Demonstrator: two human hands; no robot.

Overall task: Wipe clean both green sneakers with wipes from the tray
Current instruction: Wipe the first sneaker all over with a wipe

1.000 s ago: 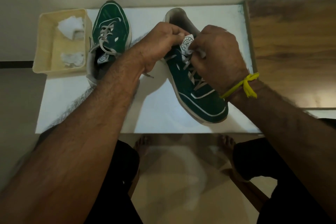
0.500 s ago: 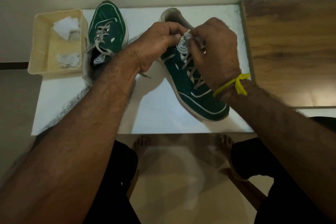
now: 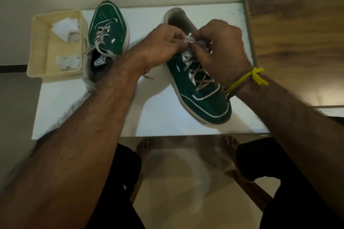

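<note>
Sneaker (image 3: 201,87) near counter's (image 3: 158,117) right edge looks light w/ soft upper & stiff sole, best held at collar; left hand (image 3: 160,46) & right hand (image 3: 221,50) both pinch small limp wipe (image 3: 189,40) over its tongue.

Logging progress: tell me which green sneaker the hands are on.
The right-hand sneaker, toe pointing toward the person; the sneaker beside the tray lies untouched.
</note>
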